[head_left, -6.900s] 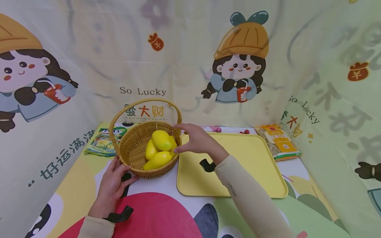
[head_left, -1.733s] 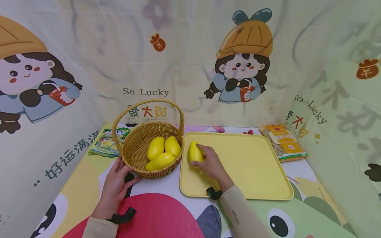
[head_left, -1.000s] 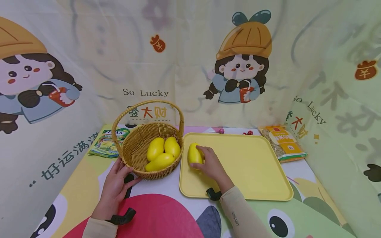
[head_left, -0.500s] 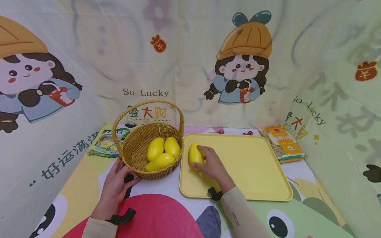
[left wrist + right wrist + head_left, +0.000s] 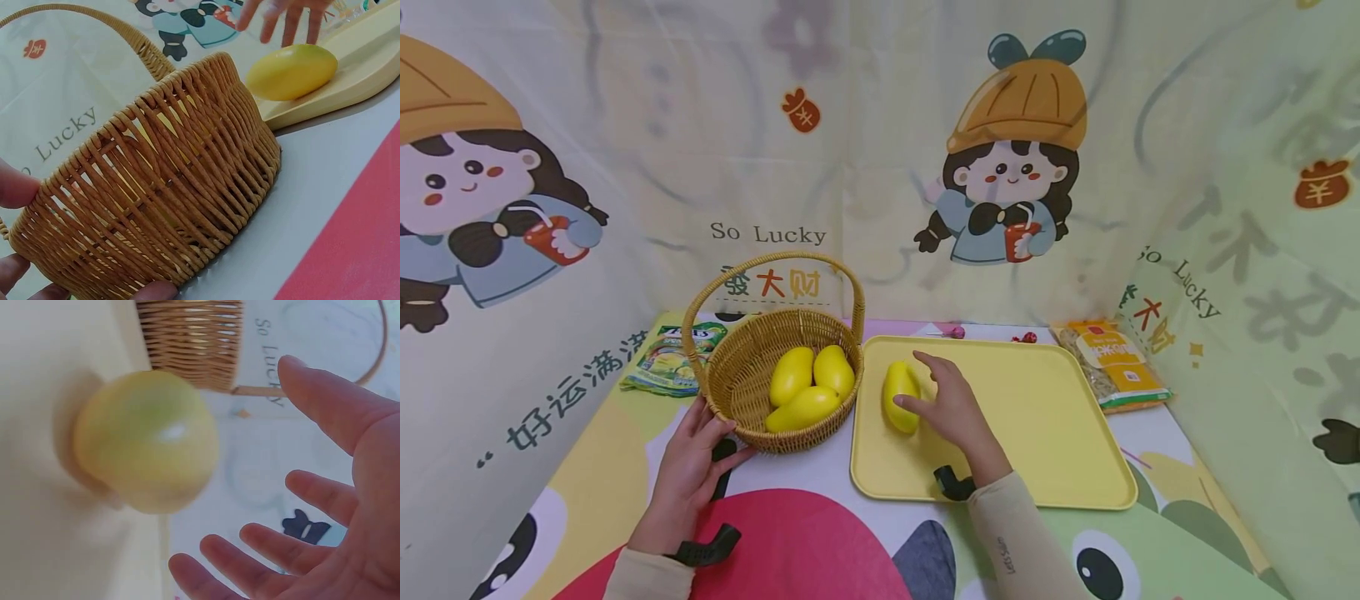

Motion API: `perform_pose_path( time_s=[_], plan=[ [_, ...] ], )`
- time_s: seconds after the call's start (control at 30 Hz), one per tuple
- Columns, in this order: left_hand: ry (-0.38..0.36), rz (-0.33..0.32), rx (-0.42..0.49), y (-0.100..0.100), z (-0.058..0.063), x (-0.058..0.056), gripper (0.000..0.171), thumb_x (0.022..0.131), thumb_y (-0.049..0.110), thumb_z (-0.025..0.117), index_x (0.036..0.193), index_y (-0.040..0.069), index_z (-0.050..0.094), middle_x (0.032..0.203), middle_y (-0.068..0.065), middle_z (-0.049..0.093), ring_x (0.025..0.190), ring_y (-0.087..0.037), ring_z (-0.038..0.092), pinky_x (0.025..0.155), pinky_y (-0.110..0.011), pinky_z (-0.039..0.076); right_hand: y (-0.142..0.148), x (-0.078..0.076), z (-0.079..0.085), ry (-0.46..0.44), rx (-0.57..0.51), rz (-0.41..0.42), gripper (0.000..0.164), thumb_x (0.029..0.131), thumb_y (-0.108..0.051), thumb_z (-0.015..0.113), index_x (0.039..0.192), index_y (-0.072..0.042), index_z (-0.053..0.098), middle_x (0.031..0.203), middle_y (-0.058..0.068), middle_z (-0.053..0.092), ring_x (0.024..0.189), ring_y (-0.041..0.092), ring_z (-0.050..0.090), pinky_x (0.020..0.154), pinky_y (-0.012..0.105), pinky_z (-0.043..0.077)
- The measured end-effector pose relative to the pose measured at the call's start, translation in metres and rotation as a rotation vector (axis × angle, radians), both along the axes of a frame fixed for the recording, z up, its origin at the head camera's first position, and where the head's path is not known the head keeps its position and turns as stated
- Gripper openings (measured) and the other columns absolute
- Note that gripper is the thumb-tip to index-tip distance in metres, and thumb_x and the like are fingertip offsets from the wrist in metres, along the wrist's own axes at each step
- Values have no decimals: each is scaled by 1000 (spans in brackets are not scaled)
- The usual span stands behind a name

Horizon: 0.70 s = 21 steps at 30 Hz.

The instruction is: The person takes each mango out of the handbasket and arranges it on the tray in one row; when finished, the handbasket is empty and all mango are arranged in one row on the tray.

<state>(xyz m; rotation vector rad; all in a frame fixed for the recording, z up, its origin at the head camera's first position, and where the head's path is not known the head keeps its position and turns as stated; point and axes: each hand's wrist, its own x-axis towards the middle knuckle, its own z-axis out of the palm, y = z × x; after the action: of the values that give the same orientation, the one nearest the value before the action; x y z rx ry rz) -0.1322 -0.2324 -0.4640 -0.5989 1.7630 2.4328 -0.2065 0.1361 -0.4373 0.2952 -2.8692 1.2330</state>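
A wicker basket (image 5: 737,379) with a tall arched handle holds three yellow mangoes (image 5: 792,377). My left hand (image 5: 681,475) grips its near left side; in the left wrist view the thumb lies at the rim and fingertips (image 5: 156,290) show low on the wall. One more mango (image 5: 900,397) lies near the left end of a yellow tray (image 5: 1037,425). Just right of that mango is my right hand (image 5: 955,408), thumb and fingers spread, holding nothing. The right wrist view shows a gap between the mango (image 5: 147,440) and the open palm.
A green packet (image 5: 676,360) lies left of the basket. An orange and clear bag (image 5: 1116,365) lies at the tray's right edge. Behind the tray are a pink wrapped piece (image 5: 953,332) and a red one (image 5: 1026,337). Printed cloth walls (image 5: 880,183) enclose the table.
A mango has gone from the basket to the tray in the right hand. Since half a second ago that hand has let go and drawn back right. The left hand stays at the basket.
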Motion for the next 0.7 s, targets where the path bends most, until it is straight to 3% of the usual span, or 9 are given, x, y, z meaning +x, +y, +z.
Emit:
perform_pose_path(
  time_s=[0.27, 0.37, 0.53, 0.7],
  plan=[
    [8, -7, -11, 0, -1, 1, 84, 110, 10, 48, 166, 52, 3, 180, 10, 1, 164, -31, 21, 106, -65, 49, 6, 8, 22, 53, -76, 27, 82, 88, -38, 85, 158, -18, 48, 162, 13, 47, 142, 43, 51, 108, 59, 54],
    [6, -7, -5, -1, -1, 1, 84, 110, 9, 48, 166, 51, 2, 180, 10, 0, 164, -31, 20, 106, -65, 49, 2, 14, 31, 72, -113, 72, 83, 87, -38, 87, 158, -21, 49, 161, 9, 49, 144, 40, 50, 109, 58, 55],
    [-11, -1, -1, -2, -1, 2, 84, 110, 9, 47, 166, 51, 0, 180, 10, -1, 163, -30, 21, 106, -64, 49, -18, 13, 53, 92, -98, 270, 86, 85, -41, 88, 160, -29, 46, 164, -1, 47, 149, 30, 47, 108, 56, 55],
    [-9, -14, -17, -2, -1, 1, 83, 111, 12, 48, 167, 49, 0, 180, 9, 1, 162, -30, 22, 106, -62, 50, -45, -4, 80, 133, 22, 530, 81, 85, -41, 88, 156, -26, 52, 160, -3, 52, 148, 23, 48, 115, 51, 51]
  ],
)
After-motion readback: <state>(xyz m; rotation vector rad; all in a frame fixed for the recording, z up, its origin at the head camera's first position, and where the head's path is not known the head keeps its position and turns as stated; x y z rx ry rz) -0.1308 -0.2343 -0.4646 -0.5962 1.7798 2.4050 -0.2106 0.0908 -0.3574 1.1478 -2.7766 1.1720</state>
